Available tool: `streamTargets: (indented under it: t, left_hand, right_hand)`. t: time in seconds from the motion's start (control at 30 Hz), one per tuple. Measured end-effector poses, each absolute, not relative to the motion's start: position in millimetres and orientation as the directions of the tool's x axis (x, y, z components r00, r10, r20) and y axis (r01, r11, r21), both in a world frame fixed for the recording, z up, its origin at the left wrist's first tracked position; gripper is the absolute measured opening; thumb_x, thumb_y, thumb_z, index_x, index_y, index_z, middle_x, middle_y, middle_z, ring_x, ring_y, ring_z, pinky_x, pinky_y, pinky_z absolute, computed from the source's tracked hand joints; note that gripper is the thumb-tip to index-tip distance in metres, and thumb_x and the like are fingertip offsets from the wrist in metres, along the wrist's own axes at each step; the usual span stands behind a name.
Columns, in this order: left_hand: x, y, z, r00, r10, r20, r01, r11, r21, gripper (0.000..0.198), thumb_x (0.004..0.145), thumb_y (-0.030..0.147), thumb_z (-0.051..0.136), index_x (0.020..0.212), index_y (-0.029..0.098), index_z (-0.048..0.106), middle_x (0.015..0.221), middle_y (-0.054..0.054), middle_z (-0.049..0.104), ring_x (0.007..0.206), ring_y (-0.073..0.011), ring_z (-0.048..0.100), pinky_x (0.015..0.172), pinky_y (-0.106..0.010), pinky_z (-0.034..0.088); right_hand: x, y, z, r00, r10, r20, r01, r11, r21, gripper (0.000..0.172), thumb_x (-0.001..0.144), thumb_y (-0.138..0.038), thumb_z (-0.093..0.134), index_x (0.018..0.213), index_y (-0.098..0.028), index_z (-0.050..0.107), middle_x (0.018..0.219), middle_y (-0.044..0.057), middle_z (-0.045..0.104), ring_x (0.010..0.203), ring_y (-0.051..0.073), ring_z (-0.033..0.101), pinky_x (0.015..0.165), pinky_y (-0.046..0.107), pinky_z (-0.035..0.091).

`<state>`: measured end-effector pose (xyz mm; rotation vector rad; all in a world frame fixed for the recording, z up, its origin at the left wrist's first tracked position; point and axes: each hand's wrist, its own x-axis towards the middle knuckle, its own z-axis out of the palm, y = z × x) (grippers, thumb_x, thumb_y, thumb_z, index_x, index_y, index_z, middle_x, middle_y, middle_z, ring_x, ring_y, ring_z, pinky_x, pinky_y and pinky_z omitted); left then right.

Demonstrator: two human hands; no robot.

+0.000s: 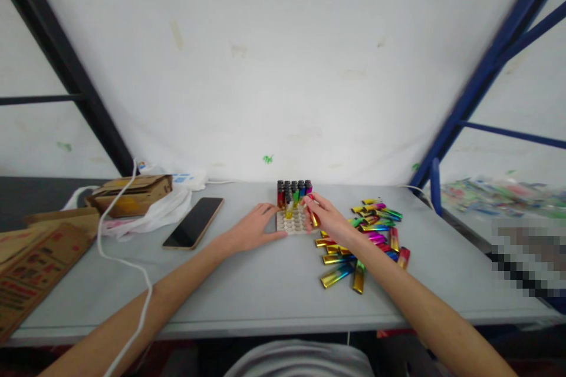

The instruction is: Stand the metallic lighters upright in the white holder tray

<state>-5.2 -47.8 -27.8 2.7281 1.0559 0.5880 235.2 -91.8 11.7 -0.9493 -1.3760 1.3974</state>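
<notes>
A pale tray [289, 225] with rows of holes sits on the table near the wall. Several shiny lighters [295, 193] with black tops stand upright in its back rows, and one gold lighter [289, 210] stands further forward. My left hand [252, 228] lies at the tray's left side, thumb and fingers apart, touching its edge. At the tray's right side, my right hand [326, 215] grips a red-and-gold lighter [315, 219], tilted over the holes. Beside and under my right forearm lies a loose pile of metallic lighters [338, 275] in gold, green, blue, pink and red.
To the left lies a phone [194, 224], near a white plastic bag [163, 212] and an open cardboard box [137, 194]. Flattened cardboard [48, 265] is at the far left. A white cable [144, 274] crosses over my left forearm. Plastic packets [508, 200] lie beyond the blue frame [469, 88].
</notes>
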Motion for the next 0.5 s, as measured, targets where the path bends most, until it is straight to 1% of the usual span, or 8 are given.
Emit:
streamTargets:
  t: [0.07,0.1,0.13,0.2,0.3,0.33,0.4,0.5]
  left_hand:
    - [-5,-48,-29,0.670,0.677,0.306,0.615,-0.736,0.283,0.062,0.093,0.064,0.058,0.135,0.019,0.051,0.134,-0.013,0.055,0.126,-0.0297,0.051,0.113,-0.044,0.039]
    - [-5,-48,-29,0.666,0.678,0.309,0.617,-0.735,0.282,0.062,0.093,0.063,0.058,0.135,0.019,0.051,0.134,-0.013,0.055,0.127,-0.0294,0.051,0.113,-0.043,0.039]
    - [-5,-49,-29,0.662,0.680,0.315,0.619,-0.733,0.281,0.061,0.093,0.063,0.058,0.135,0.020,0.051,0.134,-0.013,0.056,0.126,-0.0291,0.052,0.113,-0.043,0.039]
    - [-5,-49,-29,0.657,0.679,0.327,0.619,-0.734,0.279,0.059,0.093,0.062,0.058,0.134,0.020,0.051,0.133,-0.012,0.057,0.126,-0.0284,0.052,0.112,-0.042,0.040]
    - [-6,-50,-29,0.653,0.681,0.333,0.619,-0.732,0.284,0.060,0.092,0.062,0.059,0.134,0.020,0.052,0.132,-0.011,0.058,0.125,-0.0284,0.053,0.111,-0.041,0.041]
    - [-6,-49,-30,0.651,0.682,0.334,0.619,-0.731,0.286,0.060,0.092,0.062,0.059,0.134,0.020,0.052,0.133,-0.011,0.058,0.125,-0.0285,0.053,0.111,-0.041,0.041]
    - [-6,-49,-31,0.649,0.682,0.337,0.618,-0.731,0.289,0.060,0.092,0.062,0.060,0.134,0.020,0.052,0.133,-0.012,0.058,0.126,-0.0288,0.053,0.112,-0.042,0.040]
    - [-7,-48,-32,0.649,0.680,0.341,0.613,-0.733,0.295,0.060,0.092,0.062,0.059,0.135,0.020,0.051,0.133,-0.012,0.058,0.127,-0.0293,0.052,0.112,-0.044,0.040]
  right_hand:
    - [233,-90,9,-0.238,0.971,0.036,-0.050,0.025,-0.998,0.045,0.084,-0.067,0.063,0.085,-0.025,0.047,0.064,-0.009,0.040,0.045,0.007,0.031,0.043,0.021,0.029]
    - [232,-89,8,-0.204,0.979,0.018,-0.016,0.015,-1.000,0.046,0.084,-0.068,0.062,0.084,-0.024,0.046,0.062,-0.009,0.036,0.044,0.007,0.026,0.042,0.021,0.023]
    - [231,-87,6,-0.164,0.986,0.015,0.019,0.019,-1.000,0.046,0.084,-0.068,0.060,0.083,-0.024,0.045,0.061,-0.009,0.034,0.045,0.007,0.023,0.042,0.021,0.020]
    - [231,-81,1,-0.091,0.994,0.067,0.089,0.075,-0.993,0.047,0.085,-0.069,0.056,0.079,-0.023,0.046,0.060,-0.008,0.032,0.048,0.008,0.025,0.044,0.023,0.021]
    - [233,-73,-7,-0.035,0.975,0.218,0.217,0.220,-0.951,0.050,0.086,-0.068,0.052,0.068,-0.021,0.044,0.060,-0.005,0.036,0.054,0.011,0.033,0.050,0.025,0.027]
    - [233,-71,-10,-0.016,0.968,0.250,0.264,0.245,-0.933,0.051,0.086,-0.067,0.051,0.065,-0.021,0.043,0.060,-0.004,0.036,0.056,0.011,0.035,0.052,0.025,0.028]
    - [234,-68,-14,0.025,0.961,0.275,0.343,0.250,-0.905,0.050,0.085,-0.064,0.049,0.060,-0.021,0.042,0.058,-0.004,0.035,0.057,0.012,0.035,0.053,0.026,0.027]
    - [234,-66,-16,0.051,0.959,0.279,0.399,0.236,-0.886,0.043,0.083,-0.056,0.047,0.058,-0.022,0.041,0.057,-0.004,0.034,0.057,0.012,0.034,0.053,0.027,0.025]
